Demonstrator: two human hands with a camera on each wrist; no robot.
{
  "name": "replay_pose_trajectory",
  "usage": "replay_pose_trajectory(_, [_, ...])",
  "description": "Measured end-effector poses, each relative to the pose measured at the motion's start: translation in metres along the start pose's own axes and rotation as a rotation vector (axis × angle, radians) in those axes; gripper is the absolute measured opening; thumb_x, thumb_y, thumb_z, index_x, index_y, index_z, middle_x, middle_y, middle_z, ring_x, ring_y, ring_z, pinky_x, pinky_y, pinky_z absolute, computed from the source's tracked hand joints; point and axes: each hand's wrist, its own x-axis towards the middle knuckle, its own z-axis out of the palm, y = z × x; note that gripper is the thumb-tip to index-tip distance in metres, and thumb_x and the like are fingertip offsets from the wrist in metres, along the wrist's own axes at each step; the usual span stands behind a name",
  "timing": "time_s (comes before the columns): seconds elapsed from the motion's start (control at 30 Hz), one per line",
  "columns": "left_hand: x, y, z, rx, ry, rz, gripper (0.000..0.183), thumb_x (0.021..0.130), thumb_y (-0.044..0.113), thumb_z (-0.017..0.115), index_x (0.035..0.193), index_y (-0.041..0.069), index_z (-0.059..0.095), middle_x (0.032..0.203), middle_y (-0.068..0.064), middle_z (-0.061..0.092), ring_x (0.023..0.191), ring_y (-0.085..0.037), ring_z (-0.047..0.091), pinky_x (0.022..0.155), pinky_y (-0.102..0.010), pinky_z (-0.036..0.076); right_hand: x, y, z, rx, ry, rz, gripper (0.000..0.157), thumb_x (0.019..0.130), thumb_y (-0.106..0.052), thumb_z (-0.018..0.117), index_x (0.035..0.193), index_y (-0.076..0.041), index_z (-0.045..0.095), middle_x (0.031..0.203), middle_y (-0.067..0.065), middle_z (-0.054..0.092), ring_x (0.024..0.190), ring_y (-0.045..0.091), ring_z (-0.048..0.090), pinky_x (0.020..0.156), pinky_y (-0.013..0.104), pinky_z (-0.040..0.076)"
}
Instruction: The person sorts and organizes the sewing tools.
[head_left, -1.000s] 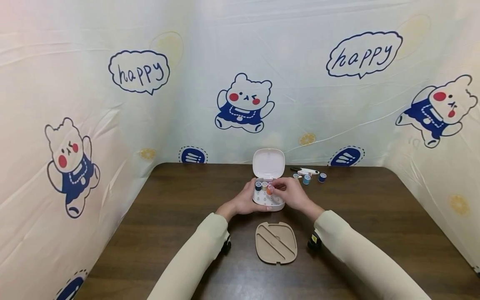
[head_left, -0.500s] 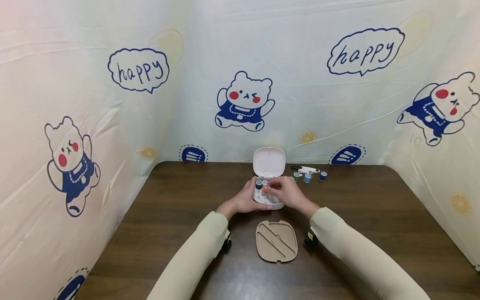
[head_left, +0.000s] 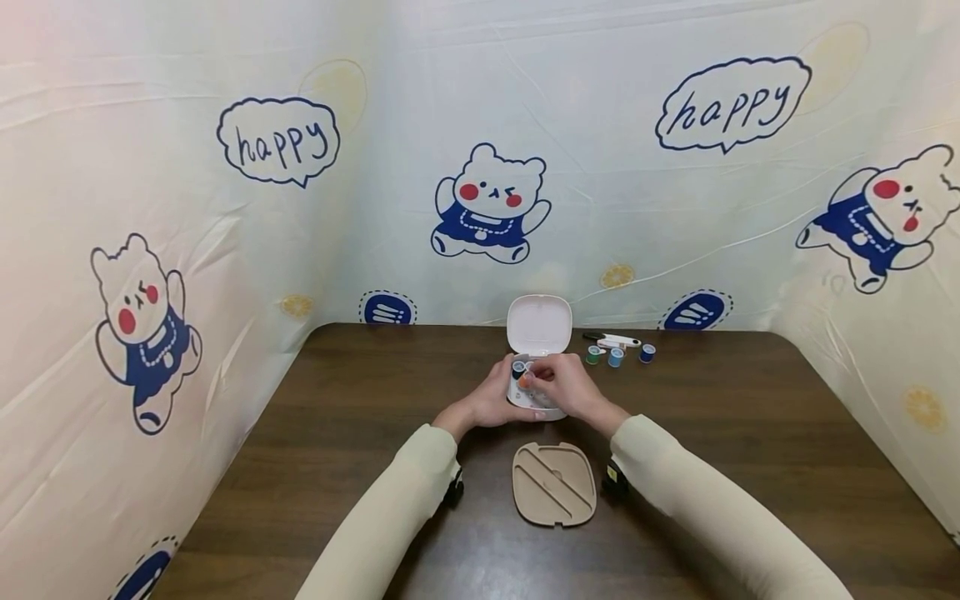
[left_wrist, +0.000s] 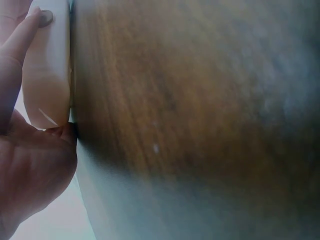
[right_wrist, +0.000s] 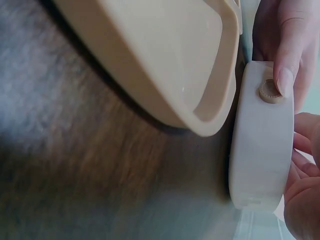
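Observation:
A white sewing box (head_left: 555,414) stands on the table with its lid (head_left: 539,324) raised. My left hand (head_left: 491,402) grips its left side, and the thumb reaches along the front to the round button (right_wrist: 270,91) in the right wrist view. Between thumb and fingers, my right hand (head_left: 566,385) pinches an orange thread spool (head_left: 524,381) over the pegs inside. Just behind it, a dark blue spool (head_left: 518,369) sits in the back left corner. The right hand hides much of the back row. In the left wrist view, the palm (left_wrist: 35,170) lies against the box end.
Nearer the person lies a beige tray (head_left: 555,485) with diagonal grooves. Right of the box stand a green spool (head_left: 592,355), a light blue spool (head_left: 616,357) and a blue spool (head_left: 647,353). Behind them lies a white and black tool (head_left: 618,340). A printed curtain surrounds the table.
My right hand has carried the orange spool leftward across the box, toward the dark blue spool. The green spool, earlier mostly covered, now shows. My left hand keeps its grip.

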Motion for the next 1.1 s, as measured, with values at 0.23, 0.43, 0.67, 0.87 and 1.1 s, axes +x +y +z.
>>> replay_pose_trajectory(0.23, [0.001,-0.002,0.002,0.0,0.008,0.013,0.114,0.082,0.04,0.087,0.16,0.005,0.011,0.155,-0.021,0.028,0.138,-0.031,0.037,0.114,-0.044,0.034,0.0,-0.002,0.004,-0.018,-0.004,0.004,0.006,0.093,-0.011,0.077,0.094,-0.005,0.079,0.088,0.004,0.077,0.081,0.013,0.073,0.071,0.032,0.059])
replay_pose_trajectory(0.43, [0.0,-0.001,0.001,-0.004,0.007,0.028,0.114,0.082,0.038,0.087,0.16,0.004,0.011,0.154,-0.022,0.028,0.137,-0.032,0.036,0.114,-0.046,0.034,0.002,-0.004,0.007,-0.021,-0.012,0.001,0.006,0.093,-0.009,0.076,0.094,-0.005,0.08,0.088,0.004,0.077,0.081,0.014,0.074,0.071,0.031,0.059])
replay_pose_trajectory(0.67, [0.0,-0.002,0.001,-0.012,0.006,0.042,0.113,0.084,0.04,0.085,0.16,0.004,0.009,0.156,-0.024,0.025,0.14,-0.033,0.034,0.114,-0.049,0.033,0.005,-0.007,0.008,-0.061,-0.027,-0.002,0.007,0.094,-0.011,0.075,0.092,-0.006,0.08,0.084,0.002,0.077,0.079,0.012,0.072,0.069,0.031,0.058])
replay_pose_trajectory(0.87, [0.0,-0.002,-0.001,-0.018,-0.008,0.032,0.115,0.085,0.039,0.084,0.161,0.005,0.006,0.158,-0.023,0.022,0.143,-0.033,0.032,0.115,-0.05,0.033,0.007,-0.01,0.009,-0.097,-0.029,0.016,0.007,0.094,-0.012,0.076,0.09,-0.007,0.08,0.081,-0.001,0.075,0.075,0.009,0.068,0.066,0.029,0.056])
replay_pose_trajectory(1.1, [0.001,-0.002,0.0,-0.031,0.006,0.055,0.11,0.082,0.037,0.087,0.159,0.004,0.014,0.154,-0.022,0.028,0.141,-0.034,0.033,0.115,-0.048,0.033,0.008,-0.01,0.012,-0.096,-0.017,0.015,0.007,0.093,-0.01,0.077,0.087,-0.007,0.079,0.078,-0.001,0.073,0.072,0.009,0.067,0.065,0.029,0.055])
